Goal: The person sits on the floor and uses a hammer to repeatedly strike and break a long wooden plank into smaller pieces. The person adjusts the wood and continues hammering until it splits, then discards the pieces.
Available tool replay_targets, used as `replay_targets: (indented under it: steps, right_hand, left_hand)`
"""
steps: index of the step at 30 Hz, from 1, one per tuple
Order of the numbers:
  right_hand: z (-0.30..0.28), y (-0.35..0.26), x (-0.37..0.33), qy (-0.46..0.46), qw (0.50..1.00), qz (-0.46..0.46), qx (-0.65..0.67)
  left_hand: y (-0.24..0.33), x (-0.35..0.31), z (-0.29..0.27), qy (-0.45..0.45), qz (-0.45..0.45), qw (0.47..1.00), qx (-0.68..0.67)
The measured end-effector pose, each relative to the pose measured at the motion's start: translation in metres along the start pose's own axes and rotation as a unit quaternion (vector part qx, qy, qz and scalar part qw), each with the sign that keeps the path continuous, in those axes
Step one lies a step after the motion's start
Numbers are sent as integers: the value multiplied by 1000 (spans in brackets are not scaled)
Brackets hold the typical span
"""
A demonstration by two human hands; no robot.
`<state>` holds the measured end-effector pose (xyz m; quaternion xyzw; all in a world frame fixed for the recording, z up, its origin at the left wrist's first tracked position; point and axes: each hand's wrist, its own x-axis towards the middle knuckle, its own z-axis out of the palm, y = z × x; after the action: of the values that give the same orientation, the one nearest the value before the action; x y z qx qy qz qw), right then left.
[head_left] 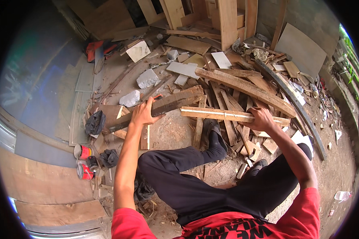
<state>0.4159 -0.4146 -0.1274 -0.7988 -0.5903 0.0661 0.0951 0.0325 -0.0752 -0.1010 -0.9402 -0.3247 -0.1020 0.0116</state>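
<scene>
My left hand (143, 114) is closed around a dark, weathered wooden beam (177, 100), thumb on its near side and fingers over the far side. Just past those fingertips shows a small orange and black object (158, 96); its kind is unclear, and I cannot tell whether the hand touches it. My right hand (261, 118) grips a lighter wooden batten (215, 114) near its right end. A white stripe runs along that batten, and its left end lies close to the dark beam.
A thick wooden beam (247, 89) lies on a heap of scrap planks beyond my right hand. White chunks (147, 79) lie on the floor ahead. Red cans (83, 151) and a black plastic bag (95, 122) are at left. A long grey bar (293, 109) slants along the right.
</scene>
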Motion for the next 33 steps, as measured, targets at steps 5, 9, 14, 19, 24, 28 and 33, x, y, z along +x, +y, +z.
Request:
replay_targets:
  steps: [5,9,14,19,24,28,33]
  right_hand:
    - [-2,3,2,96,989,-79,-83]
    - [-19,31,-2,136,978,-137,-76]
    - [-17,59,-4,132,978,-110,-120]
    - [-9,83,-9,146,970,-146,-129]
    - [-24,53,-6,-14,993,-43,-107]
    - [-33,23,6,-144,987,-66,23]
    - [-16,12,8,-311,942,-109,69]
  left_hand:
    - [-3,11,-15,-17,27,999,-24]
    - [10,22,-23,-89,66,992,-63]
    - [33,24,-17,-126,66,983,-119]
    - [42,29,-14,-160,100,969,-157]
    - [31,20,-14,-200,84,960,-179]
    - [14,2,3,-160,79,971,-160]
    - [29,-10,-8,-122,86,979,-140]
